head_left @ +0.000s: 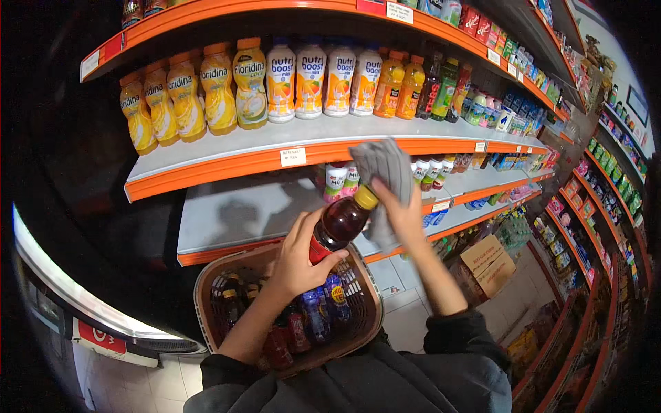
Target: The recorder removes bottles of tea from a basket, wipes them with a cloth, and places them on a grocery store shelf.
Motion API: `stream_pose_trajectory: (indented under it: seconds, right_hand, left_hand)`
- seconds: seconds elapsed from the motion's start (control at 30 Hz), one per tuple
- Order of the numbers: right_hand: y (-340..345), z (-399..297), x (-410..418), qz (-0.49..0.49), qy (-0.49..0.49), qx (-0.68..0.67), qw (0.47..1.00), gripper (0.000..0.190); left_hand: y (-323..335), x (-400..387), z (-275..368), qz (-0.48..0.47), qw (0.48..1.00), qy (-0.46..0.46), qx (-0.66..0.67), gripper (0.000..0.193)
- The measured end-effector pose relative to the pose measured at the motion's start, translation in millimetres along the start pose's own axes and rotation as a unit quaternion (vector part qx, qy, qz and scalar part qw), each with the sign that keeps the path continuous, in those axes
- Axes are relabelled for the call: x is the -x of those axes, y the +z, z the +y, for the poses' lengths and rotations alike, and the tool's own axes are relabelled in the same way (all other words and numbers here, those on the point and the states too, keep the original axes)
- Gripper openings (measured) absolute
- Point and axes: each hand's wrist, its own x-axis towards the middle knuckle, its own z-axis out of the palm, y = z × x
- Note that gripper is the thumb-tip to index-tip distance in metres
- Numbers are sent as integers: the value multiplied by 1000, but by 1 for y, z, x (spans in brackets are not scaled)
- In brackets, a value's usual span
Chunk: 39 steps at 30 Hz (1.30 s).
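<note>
My left hand [302, 258] grips a plastic bottle of dark brown drink [343, 221] by its red-labelled body, tilted with the yellow cap up and to the right. A grey striped cloth [384, 170] is bunched in my right hand [400, 211], beside the bottle's cap; the cloth looks blurred. Whether the cloth touches the cap I cannot tell. Beneath my left forearm is a brown plastic basket [374, 289], holding several bottles, among them blue-labelled bottles [316, 310] and a red one [297, 333]. My left forearm hides part of its contents.
An orange-edged shelf [217, 173] in front bears Floridina bottles [217, 90], Nutriboost bottles [310, 82] and orange juice bottles [400, 88]. On a lower shelf [222, 227] stand milk drink bottles [335, 180]. To the right are a cardboard box [488, 266] on the tiled floor and more stocked shelves [573, 206].
</note>
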Motion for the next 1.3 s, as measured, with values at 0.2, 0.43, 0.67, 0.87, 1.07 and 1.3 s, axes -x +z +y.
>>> stream_pose_trajectory:
  seconds: [0.2,0.43,0.67,0.87,1.07,1.3]
  right_hand:
    - [27,19,20,2,-313,192,930,54]
    - [16,34,25,-18,-257,312,914,52]
    - [6,24,2,-58,-307,405,860,58]
    - [-4,31,18,-146,-366,374,840,64]
    - [-22,25,-6,-62,-314,428,846,57]
    - [-12,38,33,-243,-445,341,792,47]
  left_hand:
    - [1,-2,-19,17,935,-101,338,38]
    - [-11,4,-13,25,773,-313,550,43]
    - [-10,-2,-17,-76,706,-395,583,53]
    - [-3,-14,-6,-40,639,-377,670,49]
    - [-4,-17,3,-123,677,-368,625,49]
    - [0,-19,-18,-106,624,-317,707,51]
